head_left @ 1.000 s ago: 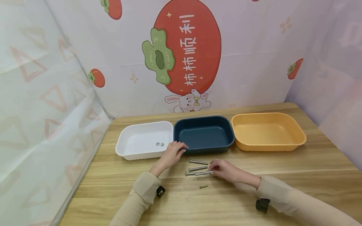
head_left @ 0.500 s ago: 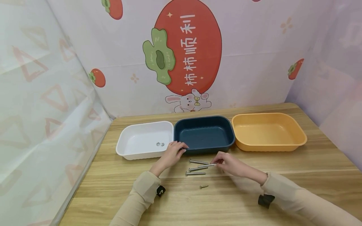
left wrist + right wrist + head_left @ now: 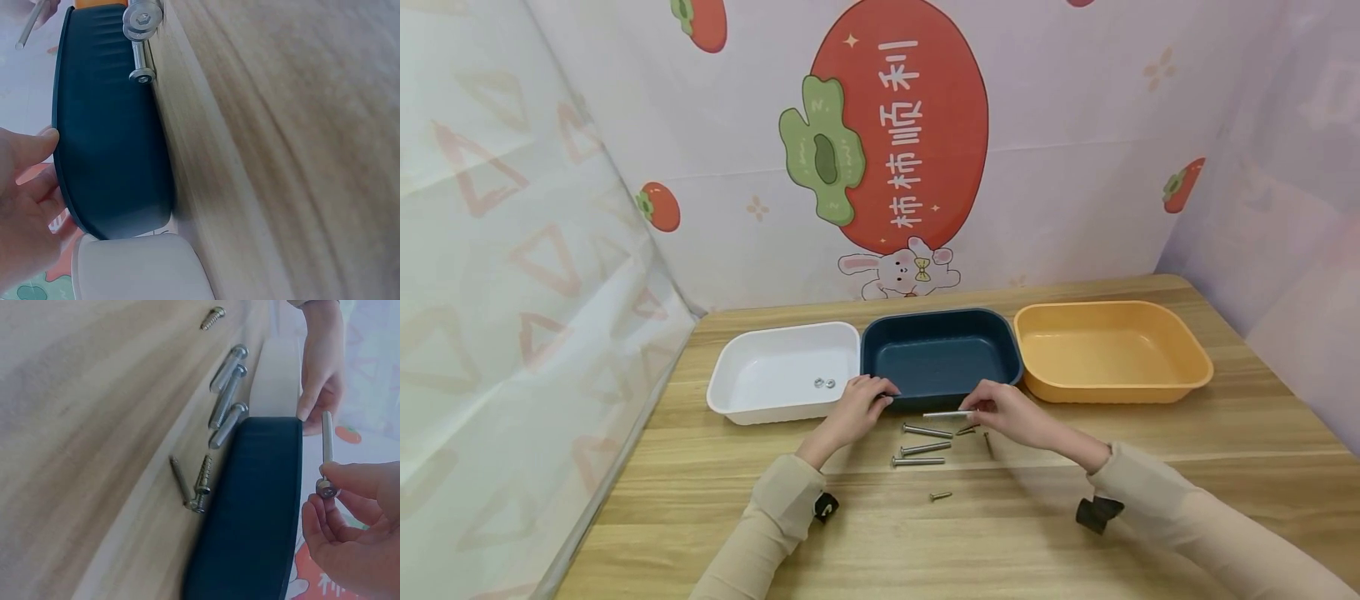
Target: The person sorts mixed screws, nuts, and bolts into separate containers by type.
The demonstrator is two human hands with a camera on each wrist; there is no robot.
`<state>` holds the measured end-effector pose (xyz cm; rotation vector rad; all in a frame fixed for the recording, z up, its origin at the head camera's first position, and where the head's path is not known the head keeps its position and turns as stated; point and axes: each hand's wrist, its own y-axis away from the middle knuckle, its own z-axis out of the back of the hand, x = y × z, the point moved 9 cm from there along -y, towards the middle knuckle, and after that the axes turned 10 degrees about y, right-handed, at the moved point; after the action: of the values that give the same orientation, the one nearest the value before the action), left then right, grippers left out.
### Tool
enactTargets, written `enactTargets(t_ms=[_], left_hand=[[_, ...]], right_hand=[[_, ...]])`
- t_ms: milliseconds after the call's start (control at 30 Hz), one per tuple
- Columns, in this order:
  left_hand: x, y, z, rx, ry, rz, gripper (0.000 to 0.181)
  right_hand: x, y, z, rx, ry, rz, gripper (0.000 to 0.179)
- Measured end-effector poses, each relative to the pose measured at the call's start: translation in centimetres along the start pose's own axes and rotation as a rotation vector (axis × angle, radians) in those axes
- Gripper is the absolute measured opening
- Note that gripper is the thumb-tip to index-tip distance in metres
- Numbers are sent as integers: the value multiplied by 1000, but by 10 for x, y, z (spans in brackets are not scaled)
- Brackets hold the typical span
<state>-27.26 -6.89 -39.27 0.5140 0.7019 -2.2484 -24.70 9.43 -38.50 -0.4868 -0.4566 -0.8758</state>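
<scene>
My right hand (image 3: 1006,414) pinches a long silver bolt (image 3: 944,414) between thumb and fingers, by its head end, in front of the dark blue tray (image 3: 942,400). In the right wrist view the bolt's shank points up, away from the fingers. My left hand (image 3: 852,414) grips the near left corner of that tray's rim, the thumb on the rim in the left wrist view. Three more long bolts (image 3: 925,448) lie side by side on the table below the tray. Short screws (image 3: 204,475) lie close to the tray's front wall, and another short screw (image 3: 940,496) lies nearer me.
To the left a white tray (image 3: 737,411) touches the blue one and has two small nuts (image 3: 824,383) inside. An orange tray (image 3: 1112,392) stands on the right. All three stand on a wooden table (image 3: 700,517) before a printed backdrop cloth (image 3: 1037,208).
My right hand has lifted the bolt from among the others and carried it away from me to the blue tray's front edge. Short screws under the hand now show. My left hand stays put.
</scene>
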Motion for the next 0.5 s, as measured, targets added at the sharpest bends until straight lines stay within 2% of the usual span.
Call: enactTargets(t_ms=[200,500], left_hand=[[1,0,0,-3,-1,-1,10],[2,0,-1,4,8,8,10]], right_hand=[[-3,-6,5,12,-2,-22,12],[-6,-16,15,-25,46,-14,11]])
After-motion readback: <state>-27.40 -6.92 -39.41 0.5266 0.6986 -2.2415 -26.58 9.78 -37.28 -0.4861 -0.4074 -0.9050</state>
